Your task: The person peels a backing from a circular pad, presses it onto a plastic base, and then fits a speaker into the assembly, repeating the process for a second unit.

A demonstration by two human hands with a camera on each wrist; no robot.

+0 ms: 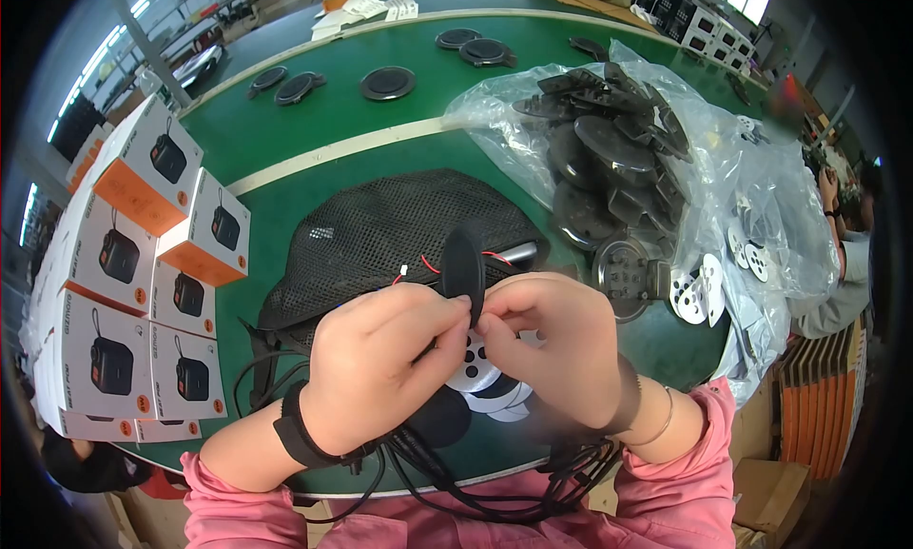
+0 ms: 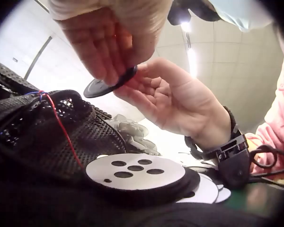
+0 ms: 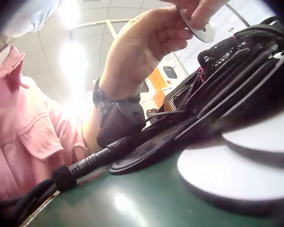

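Observation:
A thin black round pad stands on edge between both hands. My left hand pinches its lower edge, and my right hand grips the same edge from the other side with thumb and fingers. From the right wrist view the face of the pad looks white. Below the hands lie several round pads with white, holed backing, stacked unevenly on the green table. Just beyond the hands sits a black mesh bag, with thin red wires running out near it.
White-and-orange product boxes are stacked at the left. A clear plastic bag with a heap of black round parts lies at the right. Several black discs rest along the back. Black cables cross the table's front edge.

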